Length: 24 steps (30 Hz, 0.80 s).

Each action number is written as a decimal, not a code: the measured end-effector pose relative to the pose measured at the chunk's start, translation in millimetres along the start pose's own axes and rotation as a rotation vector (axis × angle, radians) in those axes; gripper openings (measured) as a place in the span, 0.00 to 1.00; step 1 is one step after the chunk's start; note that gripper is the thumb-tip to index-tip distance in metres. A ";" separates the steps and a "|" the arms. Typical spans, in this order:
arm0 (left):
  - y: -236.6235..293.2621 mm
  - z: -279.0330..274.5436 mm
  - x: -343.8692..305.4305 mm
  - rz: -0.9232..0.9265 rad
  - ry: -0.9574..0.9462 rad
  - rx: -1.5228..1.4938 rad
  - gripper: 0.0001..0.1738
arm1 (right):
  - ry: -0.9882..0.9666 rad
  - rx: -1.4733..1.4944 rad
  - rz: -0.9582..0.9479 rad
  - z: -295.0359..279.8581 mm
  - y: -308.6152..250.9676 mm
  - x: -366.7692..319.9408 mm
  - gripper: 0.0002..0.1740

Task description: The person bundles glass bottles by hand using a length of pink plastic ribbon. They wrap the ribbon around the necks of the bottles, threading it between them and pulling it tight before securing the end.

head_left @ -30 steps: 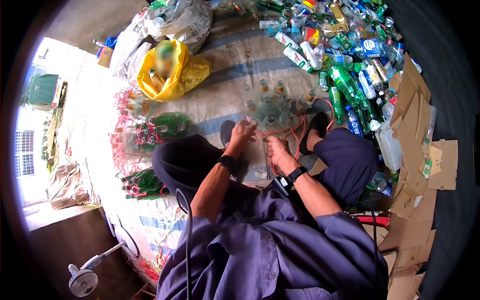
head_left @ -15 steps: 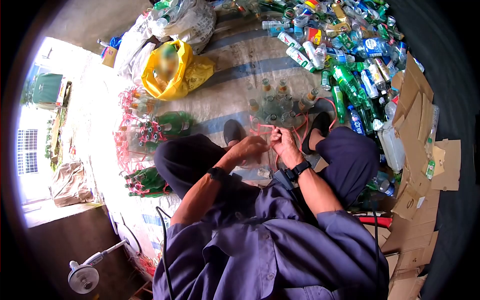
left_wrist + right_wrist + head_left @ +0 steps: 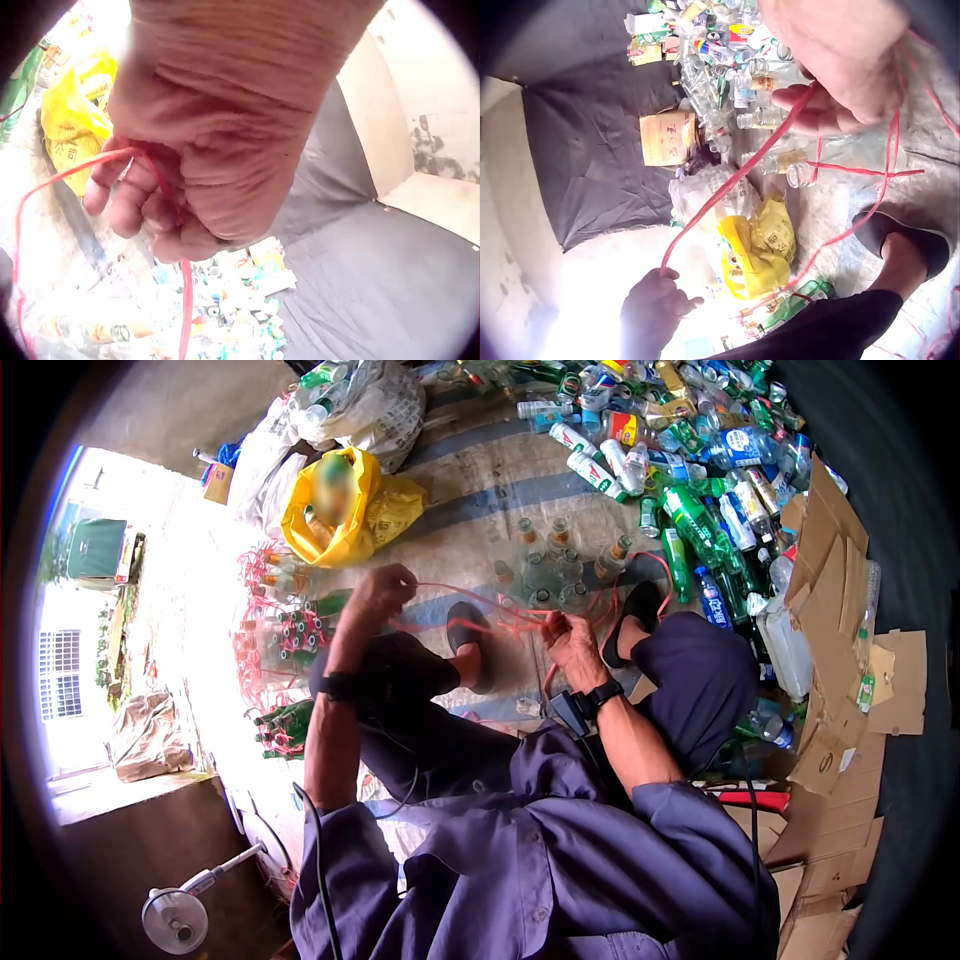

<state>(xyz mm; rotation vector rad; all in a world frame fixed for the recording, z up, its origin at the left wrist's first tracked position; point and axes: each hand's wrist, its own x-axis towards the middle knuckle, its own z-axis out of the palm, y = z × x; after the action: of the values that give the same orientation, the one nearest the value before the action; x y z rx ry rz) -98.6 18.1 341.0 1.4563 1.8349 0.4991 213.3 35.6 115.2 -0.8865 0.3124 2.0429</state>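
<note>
A length of red plastic twine [image 3: 739,175] stretches between the two hands. My left hand [image 3: 385,592] is raised above the left knee, its fingers curled around the twine, as the left wrist view also shows, with the twine [image 3: 187,307] trailing below. In front of the body, my right hand [image 3: 572,642] pinches the twine between thumb and fingers. Just beyond it stands a cluster of clear glass bottles [image 3: 540,600]. More twine lies around these bottles, and in the right wrist view a strand crosses a bottle's neck [image 3: 802,175].
Bottles bundled with red twine [image 3: 290,635] stand at the left. A yellow bag [image 3: 300,525] sits farther back, near white sacks [image 3: 385,415]. Plastic bottles and cans [image 3: 690,510] are heaped at the right, beside cardboard [image 3: 825,610]. A fan [image 3: 175,920] is at lower left.
My left hand has moved from beside the right hand out to the left and up, drawing the twine out between them. The right hand stays near the bottles.
</note>
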 end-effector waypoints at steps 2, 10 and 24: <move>-2.1 -14.8 1.3 0.043 0.032 0.004 0.13 | -0.084 0.028 0.006 -6.4 -1.1 3.5 0.07; 7.8 22.9 50.9 -0.034 0.019 0.111 0.12 | 0.022 0.138 -0.083 -4.0 -6.8 3.1 0.09; 84.4 144.5 187.6 0.213 0.007 0.410 0.17 | 0.189 0.486 -0.068 6.0 -19.6 -0.8 0.04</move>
<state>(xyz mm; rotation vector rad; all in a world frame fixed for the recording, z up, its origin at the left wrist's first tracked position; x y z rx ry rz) 47.1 200.5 247.7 1.9380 1.8711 0.2341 226.4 49.9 122.1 -0.7689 0.8304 1.7119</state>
